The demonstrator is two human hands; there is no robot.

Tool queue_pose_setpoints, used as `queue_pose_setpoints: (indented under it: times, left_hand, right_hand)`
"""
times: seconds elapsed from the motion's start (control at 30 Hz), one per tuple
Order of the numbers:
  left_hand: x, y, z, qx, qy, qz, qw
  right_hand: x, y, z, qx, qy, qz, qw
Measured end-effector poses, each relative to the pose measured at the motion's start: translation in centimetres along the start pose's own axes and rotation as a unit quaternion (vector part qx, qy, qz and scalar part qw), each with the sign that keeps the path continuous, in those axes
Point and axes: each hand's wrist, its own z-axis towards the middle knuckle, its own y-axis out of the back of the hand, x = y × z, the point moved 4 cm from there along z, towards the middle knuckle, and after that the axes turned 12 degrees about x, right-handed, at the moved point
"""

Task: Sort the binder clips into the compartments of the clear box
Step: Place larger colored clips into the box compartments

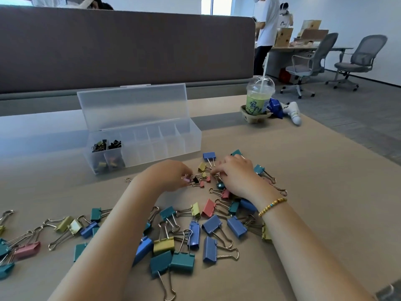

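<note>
Frame centre: my left hand (171,175) pinches small pink clip (186,179); right hand (235,170), fingers curled, picks among small clips, hold unclear. Clear box (152,146) upper left, lid up for drop-off; big binder clips (173,235) below.

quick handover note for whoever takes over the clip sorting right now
Left hand pinches a small pink binder clip on the table; right hand fingers the small clips beside it, grip unclear.
The clear plastic box stands open behind the pile.
Done: small clips fill only its two leftmost compartments.
Left: the large coloured binder clips scattered over the beige table, plus the remaining small ones.
</note>
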Motion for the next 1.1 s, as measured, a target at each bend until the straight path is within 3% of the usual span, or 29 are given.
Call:
queue_pose_setpoints:
  times: [0.17, 0.37, 0.67, 1.1]
  left_hand:
    - [0.9, 0.4, -0.5, -0.027, 0.019, 0.018, 0.999]
    - [0.2, 0.3, 0.5, -0.023, -0.017, -0.021, 0.999]
    - [1.3, -0.5, -0.7, -0.054, 0.002, -0.014, 0.998]
    - [1.8, -0.7, -0.8, -0.064, -0.014, -0.021, 0.998]
  right_hand:
    - [0.7, 0.1, 0.0, 0.016, 0.014, 0.019, 1.0]
    - [2.7, -0.1, 0.9, 0.067, 0.035, -0.006, 0.997]
    - [4.6, -1.1, 1.2, 0.076, 0.025, 0.013, 0.997]
    - [5.0, -1.6, 1.0, -0.018, 0.051, -0.039, 0.998]
